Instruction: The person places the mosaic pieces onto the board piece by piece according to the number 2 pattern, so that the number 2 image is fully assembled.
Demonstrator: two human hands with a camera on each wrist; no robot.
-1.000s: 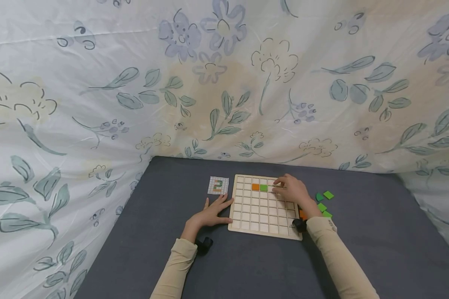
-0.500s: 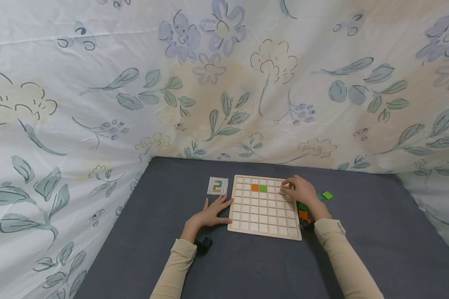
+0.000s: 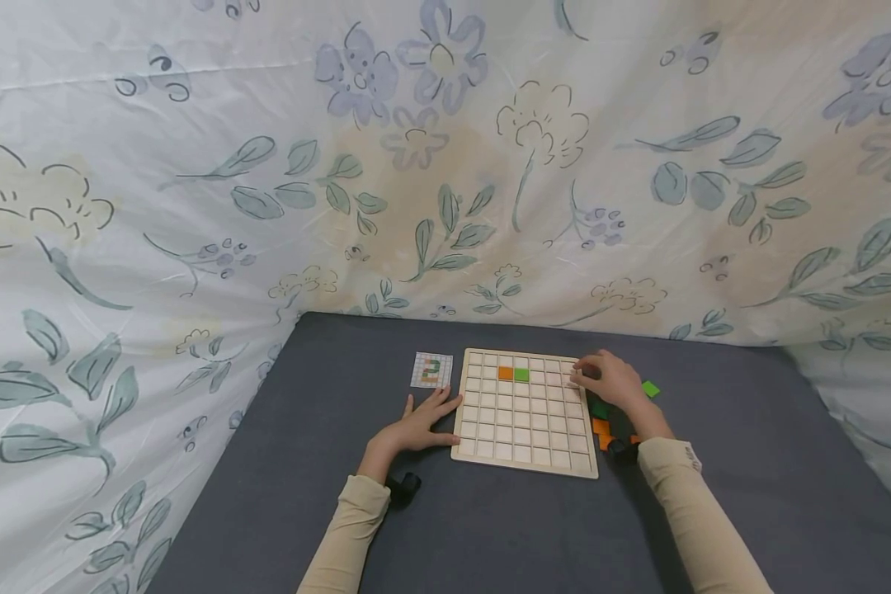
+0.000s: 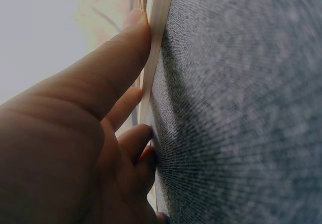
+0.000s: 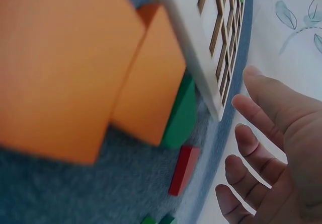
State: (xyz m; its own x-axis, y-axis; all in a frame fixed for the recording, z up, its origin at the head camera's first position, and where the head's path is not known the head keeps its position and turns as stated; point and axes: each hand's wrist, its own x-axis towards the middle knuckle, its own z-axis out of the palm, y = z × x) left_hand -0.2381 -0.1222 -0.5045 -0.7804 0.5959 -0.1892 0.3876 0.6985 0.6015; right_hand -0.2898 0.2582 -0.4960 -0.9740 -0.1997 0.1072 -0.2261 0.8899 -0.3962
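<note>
A pale wooden grid board [image 3: 520, 469] lies on the dark cloth. In its second row from the back sit an orange square tile [image 3: 505, 374] and a light green square tile [image 3: 521, 375], side by side. My left hand [image 3: 414, 426] rests at the board's left edge, fingers spread and thumb [image 4: 118, 58] touching the rim in the left wrist view. Over the far right corner of the board hovers my right hand [image 3: 612, 382]. Its fingers [image 5: 246, 138] are loosely bent and hold nothing in the right wrist view.
Beside the board's right edge lie orange tiles [image 3: 601, 426], a dark green piece [image 3: 600, 408] and a light green tile [image 3: 650, 388]. The right wrist view also shows a red piece [image 5: 184, 169]. A small pattern card [image 3: 431, 370] lies left of the board; a floral curtain [image 3: 445, 206] hangs behind.
My right hand has moved to the right, from over the board toward its far right edge. The left hand and the two tiles in the grid stay put.
</note>
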